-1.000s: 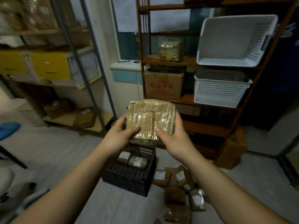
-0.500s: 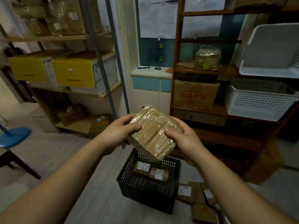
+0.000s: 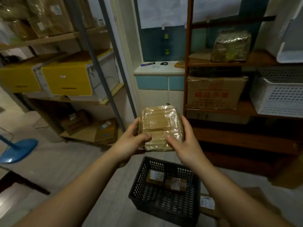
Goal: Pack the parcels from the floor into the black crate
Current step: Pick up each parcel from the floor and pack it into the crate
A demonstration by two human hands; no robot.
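Squared up now, the taped parcel no longer hangs corner-down as it did a moment ago. Its broad face is turned to the camera at centre frame, above the black crate and clear of it. Left hand grips its left edge, thumb pressed on the near face and fingers curled round the side. Right hand holds the right edge the same way.

To lower it well, I would keep it level, bring it straight down over the bare near half of the crate, and release only once it rests on the bottom, so it does not land on what is already packed.

Inside the crate, two small labelled parcels lie side by side toward the far wall. Just right of the crate, a floor parcel waits. At the right edge of the frame a white basket sits on a shelf, and what it holds cannot be seen.
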